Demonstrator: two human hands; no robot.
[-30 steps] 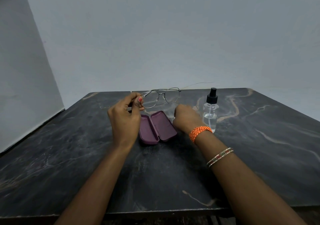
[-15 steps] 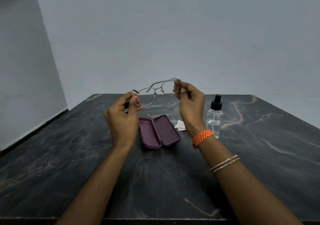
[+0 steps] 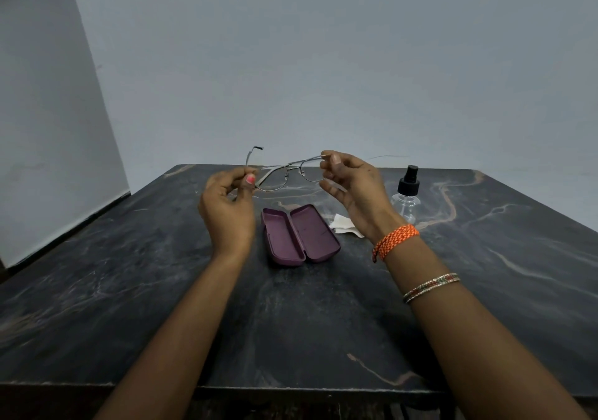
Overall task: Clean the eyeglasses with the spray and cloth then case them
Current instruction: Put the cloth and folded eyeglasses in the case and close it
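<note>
Thin metal-framed eyeglasses [image 3: 286,173] are held in the air above the far half of the table, between both hands. My left hand [image 3: 228,204] pinches the frame's left end, and one temple arm sticks up behind it. My right hand [image 3: 351,186] pinches the frame's right end. Below them a purple glasses case [image 3: 299,233] lies open on the table. A small white cloth [image 3: 343,224] lies just right of the case, partly hidden by my right wrist. A clear spray bottle [image 3: 407,194] with a black pump top stands upright further right.
The dark marbled table [image 3: 291,322] reaches to a front edge close to me. A grey wall rises right behind its far edge, and a white wall runs along the left side.
My right hand rose from the table and took the right end of the glasses. Both hands now hold them more level, and a temple arm has swung up on the left.
</note>
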